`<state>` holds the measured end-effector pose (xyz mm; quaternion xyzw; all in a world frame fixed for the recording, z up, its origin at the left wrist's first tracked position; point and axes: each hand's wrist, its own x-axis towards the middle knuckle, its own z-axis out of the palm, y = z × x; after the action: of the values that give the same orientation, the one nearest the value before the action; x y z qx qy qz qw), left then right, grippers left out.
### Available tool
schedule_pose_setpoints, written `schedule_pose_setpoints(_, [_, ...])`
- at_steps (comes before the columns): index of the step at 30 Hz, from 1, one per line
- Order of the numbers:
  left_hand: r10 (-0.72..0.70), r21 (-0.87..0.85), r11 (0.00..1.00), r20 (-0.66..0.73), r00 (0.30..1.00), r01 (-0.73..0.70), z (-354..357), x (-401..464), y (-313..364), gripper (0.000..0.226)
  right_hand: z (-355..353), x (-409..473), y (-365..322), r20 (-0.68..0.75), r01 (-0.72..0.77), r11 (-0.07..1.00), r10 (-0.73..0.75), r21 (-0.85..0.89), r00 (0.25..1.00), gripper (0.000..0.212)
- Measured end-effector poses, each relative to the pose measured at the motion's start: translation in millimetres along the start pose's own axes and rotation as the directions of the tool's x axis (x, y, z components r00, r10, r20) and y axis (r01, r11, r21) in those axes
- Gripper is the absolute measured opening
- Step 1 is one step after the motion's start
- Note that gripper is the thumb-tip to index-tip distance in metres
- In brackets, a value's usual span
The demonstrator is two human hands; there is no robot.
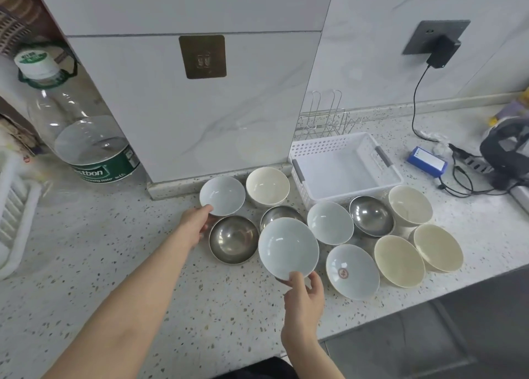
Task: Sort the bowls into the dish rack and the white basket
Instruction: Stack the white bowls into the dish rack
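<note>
Right hand: the right hand (305, 295), nearest the camera, pinches the near rim of a pale blue bowl (287, 248), thumb on the inside edge and fingers curled under; the bowl is lifted and tilted above the others.
Left hand: the left hand (196, 221) grips the near rim of a second pale blue bowl (222, 195), thumb over the edge, the other fingers hidden beneath it.
Far left: a white dish rack (13, 215) lies at the frame edge, well apart from the bowls; behind it stands a large clear water bottle (77, 118).
Counter: the speckled countertop (114, 264) carries all the bowls, grouped before a tiled pillar.
Steel bowls: one steel bowl (234, 239) sits just beside the left hand, another (279, 214) is partly hidden behind the lifted bowl, a third (371, 215) stands further right.
Cream bowls: one cream bowl (267, 186) is by the pillar's foot; three more (410, 205) (399, 260) (438, 247) cluster at the right.
Other blue bowls: one (330, 222) is in the middle, and one with a red mark (352, 271) is nearer the counter's edge.
White basket: the white basket (345, 166) stands behind the bowls, with a wire rack (326, 118) behind it.
Right: a blue battery pack (427, 161) and cables lie near the wall.
</note>
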<state>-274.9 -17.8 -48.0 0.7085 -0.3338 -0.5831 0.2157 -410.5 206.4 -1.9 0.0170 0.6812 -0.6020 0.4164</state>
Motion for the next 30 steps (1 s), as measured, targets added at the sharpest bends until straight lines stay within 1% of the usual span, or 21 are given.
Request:
schedule_pose_setpoints(3, [0.021, -0.028, 0.999, -0.009, 1.0, -0.021, 3.1, 1.3, -1.7, 0.008, 2.1, 4.0, -6.0, 0.055, 0.036, 0.999, -0.035, -0.023, 0.998, 0.025])
schedule_pose_setpoints(7, [0.063, -0.071, 0.995, -0.092, 0.994, -0.069, 2.1, -1.0, -2.0, 0.011, 6.9, 9.7, -10.5, 0.079, 0.067, 0.997, -0.063, -0.05, 0.995, 0.023])
schedule_pose_setpoints(10, [0.089, -0.058, 0.994, -0.136, 0.987, -0.097, -9.1, -7.1, -2.4, 0.011, 11.9, 10.4, -12.6, 0.109, 0.082, 0.995, -0.076, -0.059, 0.991, 0.024])
schedule_pose_setpoints(14, [0.12, -0.066, 0.989, -0.197, 0.973, -0.135, -36.4, -18.9, -7.8, 0.012, 22.5, 9.7, -14.6, 0.159, 0.083, 0.994, -0.07, -0.072, 0.985, 0.028])
schedule_pose_setpoints(17, [0.145, -0.073, 0.984, -0.221, 0.964, -0.165, -60.8, -32.4, -13.8, 0.013, 34.5, 3.7, -17.0, 0.188, 0.102, 0.992, -0.086, -0.078, 0.978, 0.039])
schedule_pose_setpoints(24, [0.176, -0.056, 0.98, -0.208, 0.962, -0.191, -118.6, -73.0, -20.2, 0.014, 70.8, -20.8, -5.0, 0.208, 0.11, 0.99, -0.09, -0.083, 0.974, 0.041])
schedule_pose_setpoints(30, [0.272, -0.057, 0.956, -0.188, 0.944, -0.287, -197.5, -98.8, -27.4, 0.019, 117.6, -63.2, 22.2, 0.21, 0.173, 0.983, -0.155, -0.068, 0.965, 0.042])
